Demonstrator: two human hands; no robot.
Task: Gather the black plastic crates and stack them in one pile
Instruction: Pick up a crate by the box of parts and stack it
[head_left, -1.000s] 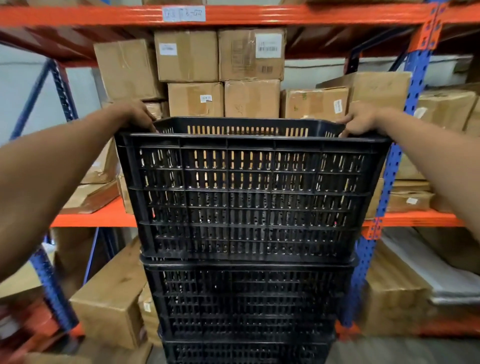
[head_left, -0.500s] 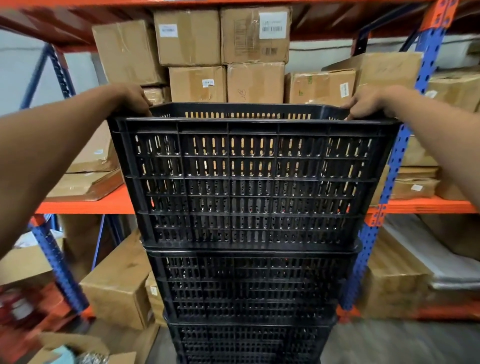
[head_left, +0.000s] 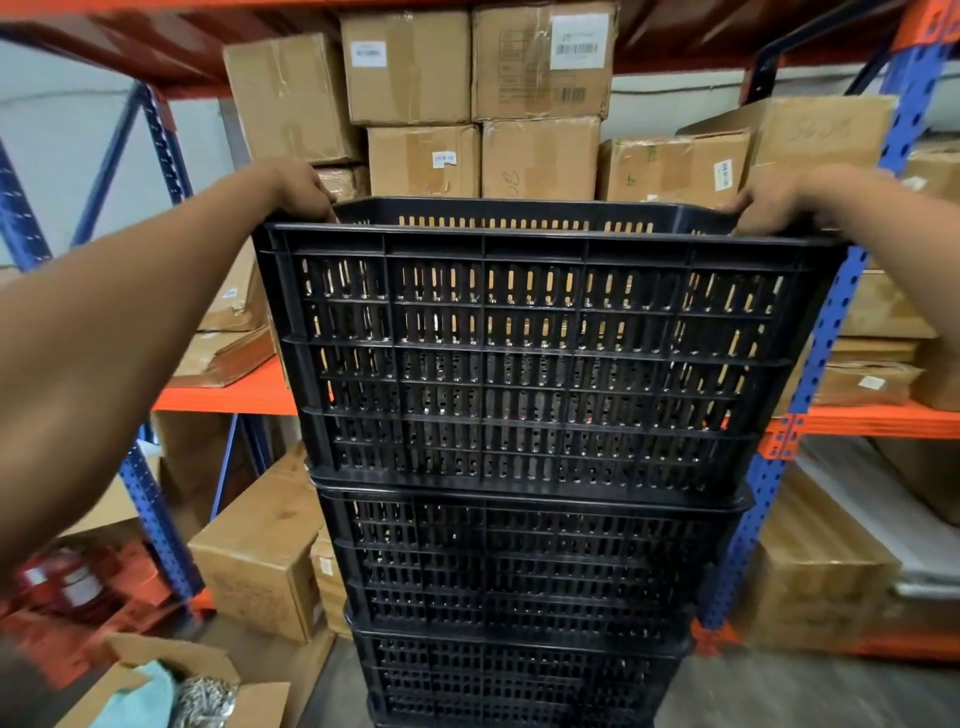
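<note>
A black slotted plastic top crate (head_left: 540, 358) sits on a pile of black crates directly in front of me. Beneath it are a second crate (head_left: 524, 566) and a third crate (head_left: 519, 680), whose base runs out of view. My left hand (head_left: 298, 189) grips the top crate's left rim near the far corner. My right hand (head_left: 774, 200) grips its right rim near the far corner. The top crate looks seated level on the one below.
An orange and blue pallet rack (head_left: 831, 332) stands right behind the pile, loaded with cardboard boxes (head_left: 540, 156). More boxes (head_left: 260, 561) rest on the floor at left and right. An open carton (head_left: 176, 691) with teal cloth lies at bottom left.
The view has dipped and drawn closer, showing more floor and the open carton. My hands keep the same grip on the top crate, which stays on the pile.
</note>
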